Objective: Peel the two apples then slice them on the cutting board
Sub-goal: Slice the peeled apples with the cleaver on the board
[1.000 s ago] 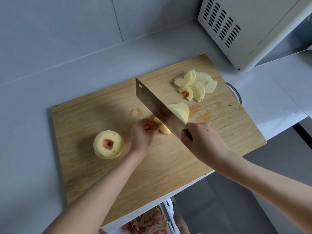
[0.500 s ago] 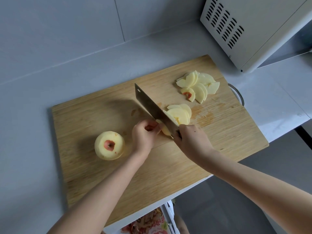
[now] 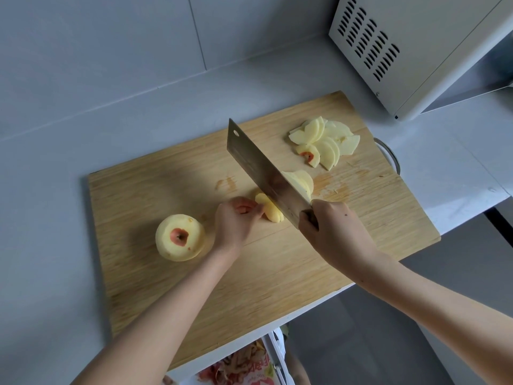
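Note:
A wooden cutting board lies on the grey counter. A whole peeled apple with a red stem hollow stands at the board's left. My left hand pins a small yellow apple piece with its fingertips. My right hand grips the handle of a cleaver, whose blade slants across the board right beside that piece. Fresh slices lean against the blade's far side. A fan of earlier slices lies at the board's far right.
A white microwave stands at the back right, close to the board's corner. A metal loop handle sticks out at the board's right edge. Below the counter's front edge, a bag with apple peels shows.
The cleaver rose and came down again through the apple piece, and the piece under my left fingers has grown shorter. My right hand shifted slightly back and forth. The whole apple stayed put.

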Tool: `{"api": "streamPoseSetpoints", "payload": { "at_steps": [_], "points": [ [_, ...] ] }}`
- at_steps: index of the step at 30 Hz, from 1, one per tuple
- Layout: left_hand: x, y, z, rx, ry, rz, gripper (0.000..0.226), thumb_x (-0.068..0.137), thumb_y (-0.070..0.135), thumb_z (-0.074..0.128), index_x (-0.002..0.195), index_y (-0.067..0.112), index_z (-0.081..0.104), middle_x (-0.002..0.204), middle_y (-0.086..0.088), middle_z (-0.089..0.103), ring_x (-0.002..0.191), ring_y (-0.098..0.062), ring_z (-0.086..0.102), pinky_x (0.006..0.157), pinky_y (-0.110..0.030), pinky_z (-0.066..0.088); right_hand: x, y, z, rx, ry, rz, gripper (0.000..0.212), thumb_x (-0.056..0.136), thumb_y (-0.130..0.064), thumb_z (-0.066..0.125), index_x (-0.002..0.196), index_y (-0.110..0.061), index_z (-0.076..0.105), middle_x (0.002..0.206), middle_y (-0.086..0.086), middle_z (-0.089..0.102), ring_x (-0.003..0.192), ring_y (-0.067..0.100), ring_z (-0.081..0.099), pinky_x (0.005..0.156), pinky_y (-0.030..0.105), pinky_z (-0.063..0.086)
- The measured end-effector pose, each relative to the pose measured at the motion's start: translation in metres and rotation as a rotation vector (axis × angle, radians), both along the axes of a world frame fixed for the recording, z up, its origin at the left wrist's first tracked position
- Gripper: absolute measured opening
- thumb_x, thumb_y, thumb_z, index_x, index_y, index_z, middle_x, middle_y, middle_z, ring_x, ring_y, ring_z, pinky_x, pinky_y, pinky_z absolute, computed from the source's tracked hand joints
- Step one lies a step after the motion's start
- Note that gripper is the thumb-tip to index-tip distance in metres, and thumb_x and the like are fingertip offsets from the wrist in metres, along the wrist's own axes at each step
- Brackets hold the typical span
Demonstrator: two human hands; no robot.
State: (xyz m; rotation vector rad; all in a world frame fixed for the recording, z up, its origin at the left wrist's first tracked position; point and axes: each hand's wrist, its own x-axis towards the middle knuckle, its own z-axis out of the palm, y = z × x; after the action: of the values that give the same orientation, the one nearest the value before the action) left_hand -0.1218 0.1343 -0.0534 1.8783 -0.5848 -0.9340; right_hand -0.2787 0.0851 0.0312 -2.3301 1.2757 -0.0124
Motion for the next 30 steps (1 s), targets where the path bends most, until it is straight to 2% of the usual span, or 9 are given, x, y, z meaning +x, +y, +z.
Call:
{"api": "streamPoseSetpoints", "payload": {
  "at_steps": [2, 6, 13, 17, 23, 26, 30],
  "points": [
    [0.000, 0.000, 0.001, 0.001, 0.002, -0.008, 0.015, 0.075, 0.010, 0.077, 0.067, 0.019, 0.068, 0.073, -0.003, 0.072, 0.076, -0.019, 0.070, 0.074, -0.027, 0.053, -0.001, 0.001, 0.003, -0.004, -0.014, -0.006, 0.034, 0.094, -0.018, 0.043, 0.062, -0.007, 0.045, 0.052, -0.001, 0.037, 0.044, 0.013, 0.028, 0.043, 0.025, 0.023],
    [0.000, 0.000, 0.002, -0.009, 0.014, -0.006, 0.011, 0.075, 0.010, 0.077, 0.070, 0.016, 0.069, 0.072, -0.003, 0.072, 0.073, -0.016, 0.069, 0.071, -0.022, 0.052, 0.001, 0.004, 0.005, -0.010, 0.008, 0.009, 0.038, 0.095, -0.019, 0.041, 0.057, -0.017, 0.033, 0.052, -0.004, 0.035, 0.042, 0.009, 0.027, 0.040, 0.019, 0.019],
    [0.001, 0.000, 0.003, -0.008, 0.044, -0.014, 0.018, 0.076, 0.011, 0.078, 0.067, 0.022, 0.068, 0.075, -0.001, 0.073, 0.075, -0.017, 0.071, 0.074, -0.027, 0.055, 0.005, 0.004, -0.003, 0.014, 0.060, 0.012, 0.039, 0.096, -0.019, 0.039, 0.058, -0.018, 0.033, 0.055, -0.004, 0.037, 0.044, 0.009, 0.030, 0.041, 0.020, 0.021],
    [0.002, 0.001, 0.003, -0.011, 0.036, -0.028, 0.019, 0.076, 0.012, 0.078, 0.066, 0.025, 0.068, 0.073, 0.003, 0.073, 0.075, -0.015, 0.071, 0.069, -0.023, 0.052, 0.008, 0.005, -0.007, -0.004, 0.094, 0.018, 0.037, 0.097, -0.020, 0.038, 0.060, -0.020, 0.033, 0.055, -0.006, 0.037, 0.044, 0.007, 0.031, 0.041, 0.018, 0.020],
    [0.003, 0.000, 0.003, 0.000, -0.001, -0.038, 0.019, 0.075, 0.015, 0.079, 0.068, 0.028, 0.067, 0.073, 0.008, 0.071, 0.078, -0.013, 0.069, 0.073, -0.023, 0.052, 0.020, 0.006, -0.023, 0.010, 0.141, 0.006, 0.038, 0.096, -0.018, 0.040, 0.060, -0.021, 0.030, 0.056, -0.007, 0.037, 0.046, 0.007, 0.033, 0.041, 0.018, 0.019],
    [0.004, 0.001, 0.003, 0.008, -0.012, -0.049, 0.017, 0.076, 0.018, 0.079, 0.070, 0.028, 0.067, 0.076, 0.005, 0.071, 0.079, -0.014, 0.068, 0.076, -0.029, 0.054, 0.026, 0.005, -0.031, 0.038, 0.148, -0.019, 0.028, 0.097, -0.020, 0.041, 0.069, -0.015, 0.037, 0.058, -0.006, 0.035, 0.047, 0.007, 0.033, 0.042, 0.020, 0.019],
    [0.005, 0.002, 0.002, 0.010, -0.002, -0.055, 0.012, 0.076, 0.018, 0.078, 0.073, 0.025, 0.069, 0.079, 0.002, 0.072, 0.080, -0.014, 0.068, 0.078, -0.032, 0.055, 0.023, 0.005, -0.031, 0.027, 0.104, -0.023, 0.040, 0.097, -0.021, 0.041, 0.059, -0.021, 0.029, 0.056, -0.005, 0.037, 0.046, 0.008, 0.033, 0.042, 0.019, 0.019]
  ]
}}
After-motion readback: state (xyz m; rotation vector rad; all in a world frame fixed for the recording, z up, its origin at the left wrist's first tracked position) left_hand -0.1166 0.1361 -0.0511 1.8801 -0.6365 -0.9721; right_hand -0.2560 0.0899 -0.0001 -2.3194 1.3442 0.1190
